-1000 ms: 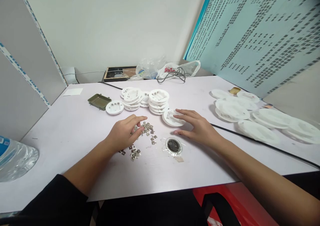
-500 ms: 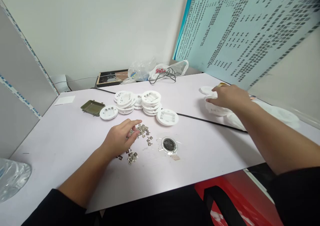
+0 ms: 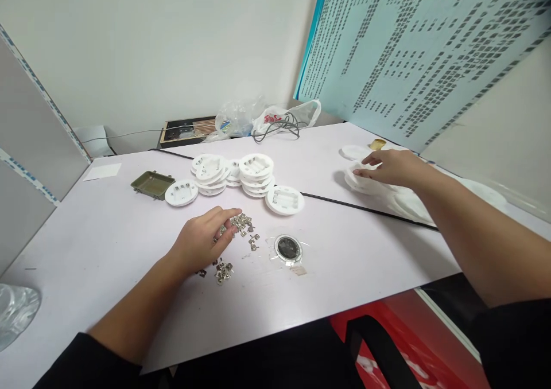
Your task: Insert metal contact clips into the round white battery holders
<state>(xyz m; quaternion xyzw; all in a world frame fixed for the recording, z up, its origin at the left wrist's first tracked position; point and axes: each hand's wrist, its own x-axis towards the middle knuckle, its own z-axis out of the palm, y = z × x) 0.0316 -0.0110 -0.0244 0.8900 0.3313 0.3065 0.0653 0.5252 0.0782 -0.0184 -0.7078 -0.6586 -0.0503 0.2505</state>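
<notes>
My left hand (image 3: 205, 237) is over the small metal battery contacts (image 3: 241, 224), its thumb and index finger apart and nothing visible between them. Close below its fingers sits another little heap of contacts (image 3: 224, 271). On the right, my right hand (image 3: 390, 168) reaches over a pile of white round plastic covers (image 3: 358, 183). Its thumb and fingers are spread at the top of the pile; no cover is visibly lifted. Several white battery-compartment discs (image 3: 257, 168) are stacked mid-table, with one single disc (image 3: 284, 200) in front of them.
A round dark-faced piece (image 3: 288, 249) is taped to the table. An olive plastic box (image 3: 152, 184) lies at left, near white paper (image 3: 102, 171). Behind are plastic bags (image 3: 241, 119), a cable (image 3: 279, 128) and a tray (image 3: 187, 131). A black cord (image 3: 344, 206) crosses the table.
My right hand has shifted slightly at the white covers, and a gold-coloured roll behind it now shows more fully. My left hand stays over the contacts. The whole view has swung a little.
</notes>
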